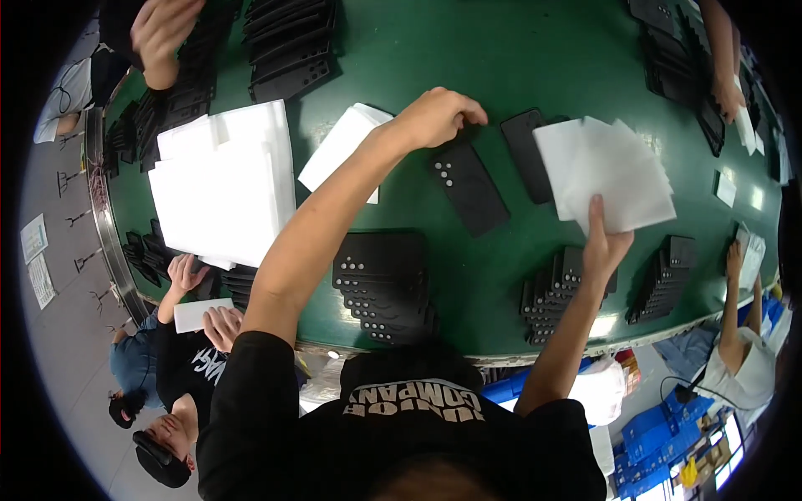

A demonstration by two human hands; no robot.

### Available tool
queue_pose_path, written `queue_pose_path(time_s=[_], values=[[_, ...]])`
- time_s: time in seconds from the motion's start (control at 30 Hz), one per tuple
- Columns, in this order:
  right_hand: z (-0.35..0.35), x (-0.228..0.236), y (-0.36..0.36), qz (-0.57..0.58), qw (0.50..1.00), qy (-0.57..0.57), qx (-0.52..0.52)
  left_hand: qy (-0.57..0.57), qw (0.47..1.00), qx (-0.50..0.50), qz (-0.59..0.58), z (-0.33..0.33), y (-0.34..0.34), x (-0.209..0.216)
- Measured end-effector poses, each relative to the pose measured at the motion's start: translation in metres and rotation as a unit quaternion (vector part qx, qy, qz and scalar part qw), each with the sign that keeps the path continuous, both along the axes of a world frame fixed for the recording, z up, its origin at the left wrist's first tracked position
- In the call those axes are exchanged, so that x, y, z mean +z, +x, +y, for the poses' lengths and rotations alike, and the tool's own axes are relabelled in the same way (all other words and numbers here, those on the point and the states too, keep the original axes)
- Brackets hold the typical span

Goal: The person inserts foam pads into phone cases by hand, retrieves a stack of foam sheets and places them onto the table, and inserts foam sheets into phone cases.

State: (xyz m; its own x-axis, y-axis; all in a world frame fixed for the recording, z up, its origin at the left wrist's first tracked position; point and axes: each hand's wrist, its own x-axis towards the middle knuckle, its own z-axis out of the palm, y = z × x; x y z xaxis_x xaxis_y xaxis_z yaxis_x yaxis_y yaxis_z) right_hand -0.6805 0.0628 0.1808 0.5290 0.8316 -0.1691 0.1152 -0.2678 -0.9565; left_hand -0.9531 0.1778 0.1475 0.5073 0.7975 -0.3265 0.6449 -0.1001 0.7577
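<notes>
My left hand (443, 118) reaches across the green table, its fingers loosely bent and apart, with nothing visible in them. Just below it lies a black phone case (474, 192) with several round holes near one corner. A second black phone case (526, 154) rests to its right, partly under the white sheets. In my right hand (603, 242) is a fanned stack of thin white sheets (606, 175), gripped at its near edge with the thumb on top. A smaller pile of white sheets (342, 150) lies left of my left hand, partly behind my forearm.
A large white stack (225, 179) stands at the left. Stacked black cases line the near edge (380, 284), (555, 292), (664, 280), and more lie at the far side (288, 50). Co-workers' hands are at the left (221, 321), far left (163, 37) and right (728, 96).
</notes>
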Motion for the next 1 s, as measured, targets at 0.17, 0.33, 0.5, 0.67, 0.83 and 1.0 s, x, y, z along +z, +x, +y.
queue_pose_path(time_s=[0.17,0.33,0.5,0.67,0.83,1.0], values=[[0.013,-0.057,-0.044,-0.329,0.93,0.005,0.161,0.054,0.998,-0.014,0.011,-0.007,0.042,-0.008],[0.022,-0.072,-0.083,-0.367,0.917,0.115,0.103,0.108,0.985,0.044,0.13,-0.018,0.031,-0.019],[-0.011,0.01,-0.045,0.039,0.996,0.074,-0.009,0.131,0.988,0.037,-0.072,-0.036,0.04,-0.034],[-0.015,0.105,-0.192,0.177,0.902,0.051,0.389,0.241,0.955,0.069,-0.159,-0.083,0.017,-0.054],[-0.023,0.125,-0.377,0.051,0.755,0.114,0.644,0.279,0.945,0.095,-0.143,-0.111,0.02,-0.044],[-0.042,0.095,-0.341,0.17,0.844,0.081,0.501,0.074,0.987,0.127,-0.063,-0.115,0.022,-0.075]])
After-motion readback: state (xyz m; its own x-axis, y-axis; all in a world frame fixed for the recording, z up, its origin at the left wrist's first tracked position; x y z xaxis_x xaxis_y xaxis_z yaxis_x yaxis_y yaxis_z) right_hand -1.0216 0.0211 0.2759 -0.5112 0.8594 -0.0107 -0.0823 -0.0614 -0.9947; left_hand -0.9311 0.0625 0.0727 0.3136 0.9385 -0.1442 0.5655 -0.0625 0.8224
